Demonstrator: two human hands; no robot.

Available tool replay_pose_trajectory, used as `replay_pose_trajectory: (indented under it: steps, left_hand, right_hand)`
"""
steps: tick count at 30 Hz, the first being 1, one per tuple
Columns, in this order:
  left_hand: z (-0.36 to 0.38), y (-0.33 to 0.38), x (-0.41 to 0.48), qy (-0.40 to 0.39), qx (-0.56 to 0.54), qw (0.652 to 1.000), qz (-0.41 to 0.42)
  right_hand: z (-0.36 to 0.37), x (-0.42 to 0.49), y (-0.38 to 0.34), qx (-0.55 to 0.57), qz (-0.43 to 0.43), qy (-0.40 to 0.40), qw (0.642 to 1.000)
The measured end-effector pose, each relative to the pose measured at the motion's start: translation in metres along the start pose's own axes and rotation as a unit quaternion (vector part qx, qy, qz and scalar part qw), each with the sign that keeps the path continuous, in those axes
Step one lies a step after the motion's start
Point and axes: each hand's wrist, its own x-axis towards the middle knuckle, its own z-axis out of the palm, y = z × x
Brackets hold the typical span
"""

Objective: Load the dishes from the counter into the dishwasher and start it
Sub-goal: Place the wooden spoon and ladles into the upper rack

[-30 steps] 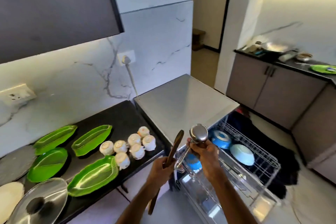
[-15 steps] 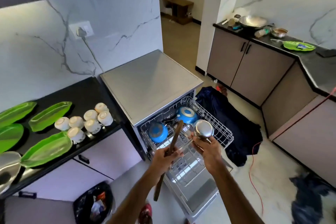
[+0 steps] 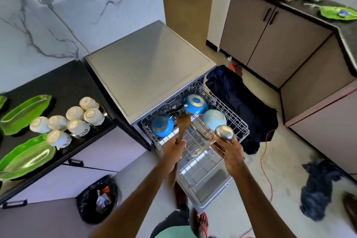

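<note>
Left grip (image 3: 174, 148) closed on wooden spoon (image 3: 182, 124), long axis pointing away over dishwasher rack (image 3: 234, 120); right grip (image 3: 230, 150) clasps steel ladle (image 3: 224, 133) above rack's front edge, nearer open space.

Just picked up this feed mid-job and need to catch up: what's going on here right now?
A person stands at the open dishwasher, over its pulled-out upper rack. The left hand grips a wooden spoon; the right hand holds a steel ladle. Three blue bowls already sit upside down in the rack. White cups and green plates wait on the counter.
</note>
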Motion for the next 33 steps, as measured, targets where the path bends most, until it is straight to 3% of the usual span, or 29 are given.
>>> replay_pose_trajectory:
  steps: [9,15,18,22,26,33]
  left_hand:
    - [0.026,-0.016,0.135,-0.053,0.296,0.947,0.111]
    - [0.047,-0.044,0.200,-0.080,0.407,0.893,0.173]
    - [0.067,-0.063,0.232,-0.088,0.500,0.837,0.204]
    - [0.099,-0.083,0.272,-0.133,0.623,0.729,0.250]
    - [0.125,-0.097,0.297,-0.172,0.676,0.644,0.314]
    - [0.136,-0.114,0.326,-0.186,0.682,0.617,0.346]
  right_hand:
    - [-0.024,0.103,0.038,-0.033,0.032,0.069,0.997]
    - [-0.054,0.160,0.059,-0.012,0.041,0.109,0.993]
    - [-0.066,0.185,0.059,-0.001,0.040,0.118,0.992]
    - [-0.085,0.222,0.066,0.004,0.058,0.123,0.991]
    - [-0.102,0.250,0.084,0.001,0.090,0.132,0.987]
    - [-0.104,0.259,0.104,-0.013,0.085,0.088,0.992]
